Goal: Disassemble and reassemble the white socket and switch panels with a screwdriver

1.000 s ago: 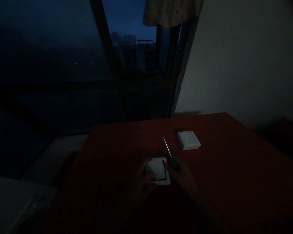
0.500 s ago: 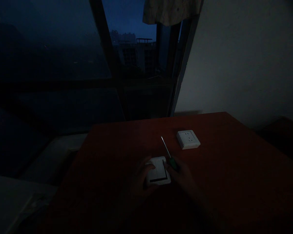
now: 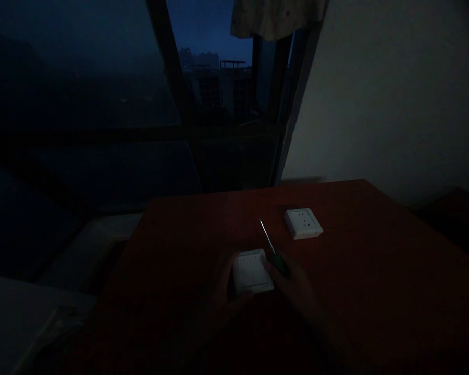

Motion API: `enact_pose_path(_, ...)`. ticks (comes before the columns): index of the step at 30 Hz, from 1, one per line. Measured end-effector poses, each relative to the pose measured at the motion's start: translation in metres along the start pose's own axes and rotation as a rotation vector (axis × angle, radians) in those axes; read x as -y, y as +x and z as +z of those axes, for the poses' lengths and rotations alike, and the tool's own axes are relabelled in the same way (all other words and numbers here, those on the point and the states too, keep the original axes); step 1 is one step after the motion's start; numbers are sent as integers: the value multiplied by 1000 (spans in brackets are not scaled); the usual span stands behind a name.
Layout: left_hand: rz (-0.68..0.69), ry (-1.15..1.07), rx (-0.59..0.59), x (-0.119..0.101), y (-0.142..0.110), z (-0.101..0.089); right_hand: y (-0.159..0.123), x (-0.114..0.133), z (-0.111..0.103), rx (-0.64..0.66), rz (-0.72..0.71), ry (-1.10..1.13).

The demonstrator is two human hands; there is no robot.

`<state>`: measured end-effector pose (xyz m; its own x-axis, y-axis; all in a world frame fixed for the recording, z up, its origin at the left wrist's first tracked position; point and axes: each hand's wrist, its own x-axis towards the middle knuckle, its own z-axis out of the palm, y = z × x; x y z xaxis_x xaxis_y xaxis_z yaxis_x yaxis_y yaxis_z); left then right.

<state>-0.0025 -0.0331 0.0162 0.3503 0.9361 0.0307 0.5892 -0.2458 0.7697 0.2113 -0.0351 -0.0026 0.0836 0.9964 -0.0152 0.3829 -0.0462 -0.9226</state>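
My left hand [image 3: 222, 292] holds one white two-panel switch [image 3: 252, 275] by its left and near edges, over one red table [image 3: 180, 226]. My right hand [image 3: 295, 284] grips one green-handled screwdriver [image 3: 278, 261], thumb at the switch's right edge. Farther right sits one white socket [image 3: 304, 224]; tabletop stretches rightward past it.

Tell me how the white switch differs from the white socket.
The switch is gripped by the left hand; the socket lies untouched on the table. The switch's face is split by a line, while the socket's has small dark slots. The socket sits farther back than the switch. Both are white and squarish.
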Motion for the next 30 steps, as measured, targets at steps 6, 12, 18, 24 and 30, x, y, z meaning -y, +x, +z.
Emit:
enact_pose_path(6,-184,-55,29,7,-2,6,-17,6,-2,39,15,-70)
enact_pose_path(12,-152,-7,-10,14,2,13,-15,7,1,59,-22,-105)
enact_pose_path(18,-125,-49,-19,19,3,14,-15,2,2,29,-13,-38)
enact_pose_path(24,-114,-34,-35,21,6,14,-20,1,-2,21,22,62)
enact_pose_path(30,-126,-18,25,10,19,8,-36,-4,-18,-34,88,15)
